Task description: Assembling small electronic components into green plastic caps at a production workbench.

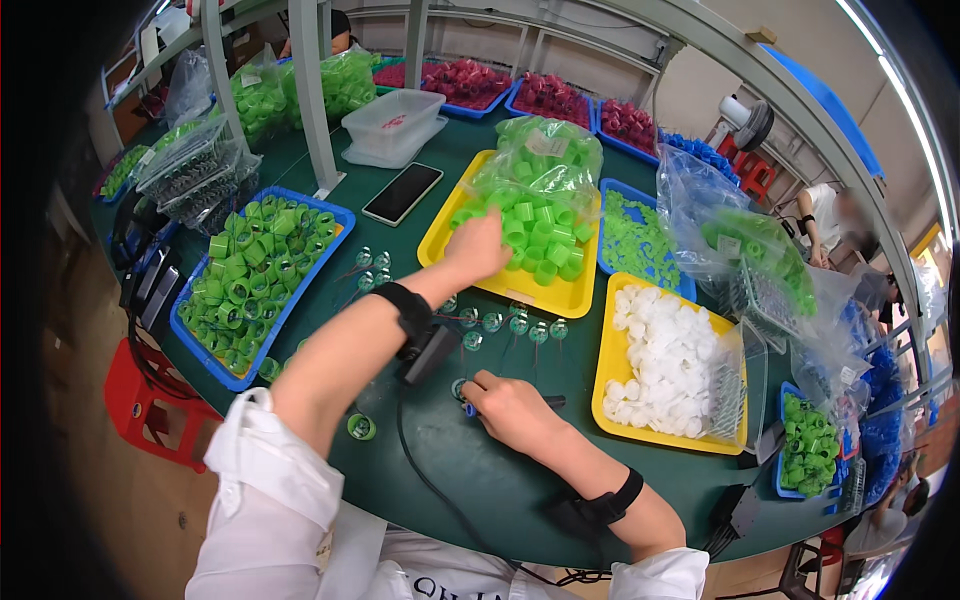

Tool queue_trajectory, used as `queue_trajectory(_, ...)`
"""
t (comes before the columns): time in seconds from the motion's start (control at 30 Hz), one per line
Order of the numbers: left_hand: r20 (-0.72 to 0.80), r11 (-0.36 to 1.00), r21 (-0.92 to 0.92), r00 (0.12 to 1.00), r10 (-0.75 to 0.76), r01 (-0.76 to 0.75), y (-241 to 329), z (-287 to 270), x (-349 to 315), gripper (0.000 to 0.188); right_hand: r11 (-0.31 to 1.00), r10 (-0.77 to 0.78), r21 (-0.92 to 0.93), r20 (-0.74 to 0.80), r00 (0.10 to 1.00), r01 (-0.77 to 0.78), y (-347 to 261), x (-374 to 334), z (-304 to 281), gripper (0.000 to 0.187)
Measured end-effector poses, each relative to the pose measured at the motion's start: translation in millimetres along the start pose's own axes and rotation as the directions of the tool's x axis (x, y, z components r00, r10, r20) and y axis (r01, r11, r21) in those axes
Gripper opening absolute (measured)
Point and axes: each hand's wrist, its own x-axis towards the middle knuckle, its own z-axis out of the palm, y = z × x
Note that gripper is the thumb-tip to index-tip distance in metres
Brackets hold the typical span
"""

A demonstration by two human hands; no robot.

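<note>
My left hand [478,246] reaches into a yellow tray [440,240] of green plastic ring-shaped caps [541,236]. Its fingers are bent together against the nearest caps, and whatever they pinch is hidden. Over the dark green table, my right hand [512,408] is closed round a slim dark tool [553,401] with a blue end by the thumb. Right at these fingertips is a small round clear part [459,389]. Several similar round parts with thin wires [492,321] lie between my hands and the yellow tray. One green cap with a part inside it [361,427] lies below my left forearm.
A blue tray [344,222] of filled green caps stands left, beside a phone [403,194]. On the right is a yellow tray [602,392] of white pieces. Metal frame posts [312,100] rise at the back. A black cable [425,475] crosses the table near me.
</note>
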Motion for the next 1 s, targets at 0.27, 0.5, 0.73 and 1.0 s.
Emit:
queue_trajectory(0.27,0.483,-0.216,-0.792,0.802,0.352,0.571,9,-129,-109,0.027,0.997,-0.032,-0.063,0.003,0.999,0.032,2,6,5,0.015)
queue_trajectory(0.5,0.341,-0.4,-0.697,0.766,0.545,0.595,10,-116,-208,0.031,0.994,0.088,-0.073,0.052,0.995,-0.084,-12,-1,-7,0.007)
queue_trajectory(0.73,0.294,-0.472,-0.695,0.813,0.502,0.542,3,-91,-232,0.039,0.079,0.67,0.924,0.228,0.707,-0.374,-50,-30,-52,0.017)
queue_trajectory(1.0,0.252,-0.417,-0.83,0.915,0.314,0.372,14,-74,-240,0.034,0.548,0.556,0.829,-0.264,0.788,-0.109,-97,-50,-65,0.011)
